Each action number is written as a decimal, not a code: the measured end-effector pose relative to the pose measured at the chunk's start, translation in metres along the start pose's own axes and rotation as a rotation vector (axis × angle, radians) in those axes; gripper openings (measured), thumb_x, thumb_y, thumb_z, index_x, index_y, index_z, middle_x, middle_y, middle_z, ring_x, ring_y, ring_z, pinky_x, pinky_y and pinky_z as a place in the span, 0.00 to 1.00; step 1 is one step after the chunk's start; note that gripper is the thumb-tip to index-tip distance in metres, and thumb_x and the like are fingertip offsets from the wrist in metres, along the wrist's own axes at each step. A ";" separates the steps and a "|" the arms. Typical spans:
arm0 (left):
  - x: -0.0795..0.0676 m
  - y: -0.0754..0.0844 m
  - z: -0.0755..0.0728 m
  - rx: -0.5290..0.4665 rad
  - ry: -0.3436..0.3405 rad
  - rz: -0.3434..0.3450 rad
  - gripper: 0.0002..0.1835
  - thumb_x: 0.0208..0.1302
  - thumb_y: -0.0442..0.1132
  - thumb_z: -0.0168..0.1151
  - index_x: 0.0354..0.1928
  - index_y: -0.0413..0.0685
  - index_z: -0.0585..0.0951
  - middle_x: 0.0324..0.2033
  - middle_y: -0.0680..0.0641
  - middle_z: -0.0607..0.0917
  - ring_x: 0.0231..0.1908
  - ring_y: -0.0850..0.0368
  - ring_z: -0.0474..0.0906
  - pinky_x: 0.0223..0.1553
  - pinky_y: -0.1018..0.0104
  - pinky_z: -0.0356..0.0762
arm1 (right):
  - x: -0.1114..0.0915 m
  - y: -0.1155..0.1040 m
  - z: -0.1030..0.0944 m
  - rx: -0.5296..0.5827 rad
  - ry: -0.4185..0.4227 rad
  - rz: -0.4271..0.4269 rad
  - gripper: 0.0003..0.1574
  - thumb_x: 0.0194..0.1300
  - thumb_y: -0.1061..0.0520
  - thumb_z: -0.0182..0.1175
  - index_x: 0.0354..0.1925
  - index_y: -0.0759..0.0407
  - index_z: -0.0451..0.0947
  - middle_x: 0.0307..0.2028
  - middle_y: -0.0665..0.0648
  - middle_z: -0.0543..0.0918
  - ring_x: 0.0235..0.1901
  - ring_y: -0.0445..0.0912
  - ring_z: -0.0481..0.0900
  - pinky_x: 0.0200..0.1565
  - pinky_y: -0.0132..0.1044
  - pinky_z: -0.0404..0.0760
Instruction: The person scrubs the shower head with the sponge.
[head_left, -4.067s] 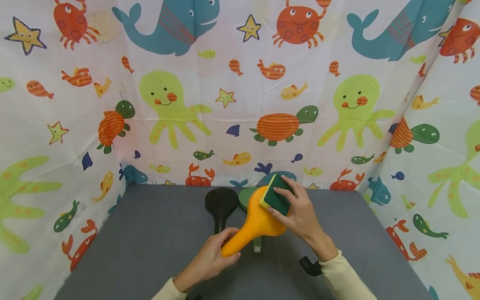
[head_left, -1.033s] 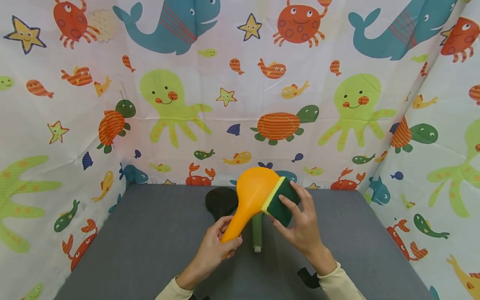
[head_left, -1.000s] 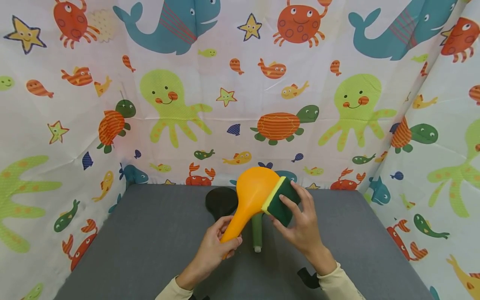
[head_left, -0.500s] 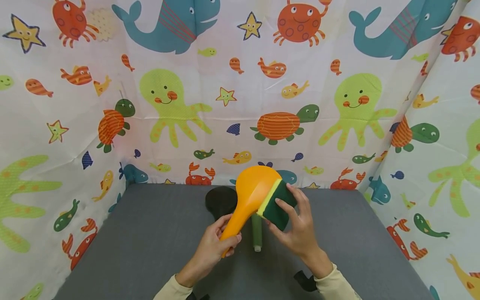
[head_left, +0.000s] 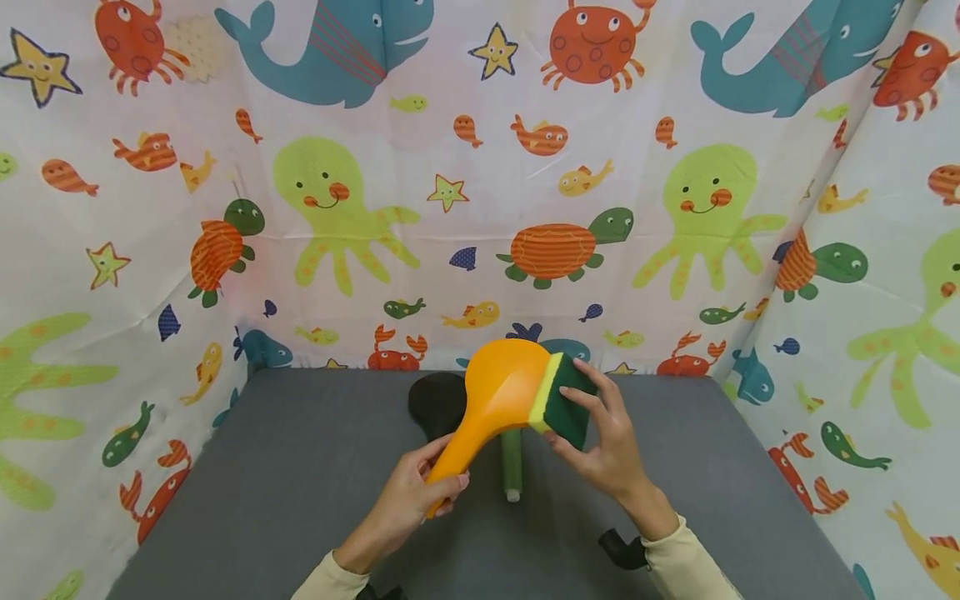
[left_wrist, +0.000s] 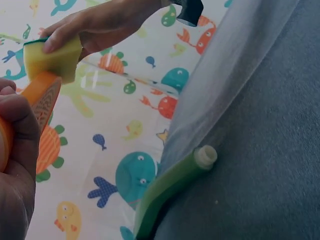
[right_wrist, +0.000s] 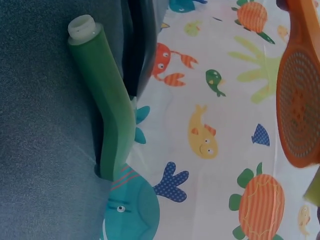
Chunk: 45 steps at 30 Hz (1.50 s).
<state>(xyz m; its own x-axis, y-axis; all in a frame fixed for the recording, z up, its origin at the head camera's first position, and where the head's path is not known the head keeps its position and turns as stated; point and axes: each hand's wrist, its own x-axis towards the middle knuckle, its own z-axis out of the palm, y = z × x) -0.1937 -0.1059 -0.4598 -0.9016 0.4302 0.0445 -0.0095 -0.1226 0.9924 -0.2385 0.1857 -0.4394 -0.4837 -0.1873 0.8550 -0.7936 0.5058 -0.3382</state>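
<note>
An orange handheld shower head (head_left: pixel 504 387) is held up above the table, tilted with its head toward the upper right. My left hand (head_left: pixel 405 493) grips its handle. Its smooth back faces the head camera, while the perforated spray face shows in the right wrist view. My right hand (head_left: pixel 613 446) pinches a yellow and green sponge (head_left: pixel 570 410) between thumb and fingers. The sponge's yellow side lies against the right edge of the orange head; the left wrist view also shows this sponge (left_wrist: pixel 52 59) at that rim.
Behind the orange one, a black shower head (head_left: pixel 435 404) and a green shower head (head_left: pixel 512 471) lie on the grey table (head_left: pixel 300 483), both partly hidden. The green handle (right_wrist: pixel 107 100) ends in a white threaded tip. A patterned curtain (head_left: pixel 450 275) encloses the back and sides.
Over the last few seconds the sponge has gone from the back of the orange head to its right edge. Since half a second ago it has slid slightly up; the left hand has shifted slightly left.
</note>
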 end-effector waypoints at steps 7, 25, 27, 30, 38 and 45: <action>-0.005 -0.002 -0.008 0.023 -0.055 -0.013 0.28 0.67 0.37 0.63 0.68 0.48 0.69 0.34 0.45 0.77 0.23 0.59 0.70 0.25 0.73 0.71 | 0.000 0.007 -0.008 0.073 -0.036 0.038 0.35 0.48 0.57 0.73 0.55 0.64 0.76 0.65 0.72 0.68 0.59 0.65 0.70 0.57 0.21 0.71; 0.002 -0.002 -0.003 0.001 -0.058 0.049 0.27 0.69 0.38 0.60 0.68 0.47 0.68 0.30 0.47 0.76 0.24 0.60 0.70 0.25 0.73 0.70 | 0.000 -0.010 -0.002 -0.004 -0.005 -0.010 0.35 0.61 0.34 0.63 0.56 0.56 0.79 0.68 0.67 0.67 0.65 0.59 0.66 0.61 0.22 0.68; 0.004 -0.003 -0.001 -0.004 -0.048 0.050 0.26 0.70 0.38 0.59 0.69 0.47 0.68 0.31 0.48 0.76 0.25 0.60 0.71 0.26 0.73 0.71 | -0.001 -0.013 0.001 -0.019 0.007 -0.031 0.36 0.61 0.32 0.61 0.55 0.57 0.79 0.67 0.68 0.67 0.65 0.59 0.66 0.63 0.23 0.67; 0.006 -0.003 0.002 -0.024 -0.031 0.044 0.26 0.71 0.40 0.58 0.69 0.48 0.68 0.32 0.48 0.78 0.26 0.60 0.72 0.26 0.73 0.72 | -0.001 -0.016 0.004 -0.040 0.026 -0.063 0.36 0.62 0.32 0.60 0.54 0.57 0.80 0.67 0.69 0.68 0.64 0.59 0.66 0.65 0.24 0.66; 0.013 0.001 0.011 -0.088 0.011 0.042 0.26 0.71 0.44 0.58 0.68 0.47 0.67 0.36 0.49 0.80 0.28 0.61 0.73 0.26 0.75 0.74 | 0.004 -0.022 0.011 -0.097 0.074 -0.159 0.33 0.62 0.35 0.62 0.53 0.58 0.80 0.65 0.72 0.69 0.64 0.63 0.66 0.69 0.32 0.63; 0.021 0.004 0.023 -0.110 0.051 0.086 0.25 0.75 0.50 0.49 0.68 0.48 0.68 0.38 0.48 0.78 0.28 0.61 0.73 0.26 0.75 0.74 | 0.007 -0.026 0.017 -0.160 0.087 -0.176 0.32 0.63 0.35 0.61 0.53 0.57 0.80 0.65 0.72 0.69 0.63 0.64 0.66 0.70 0.35 0.60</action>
<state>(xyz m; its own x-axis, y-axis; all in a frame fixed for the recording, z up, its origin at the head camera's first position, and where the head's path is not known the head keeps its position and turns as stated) -0.2027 -0.0769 -0.4523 -0.9220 0.3681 0.1202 0.0239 -0.2559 0.9664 -0.2275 0.1569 -0.4314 -0.3037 -0.2147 0.9283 -0.7911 0.5998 -0.1201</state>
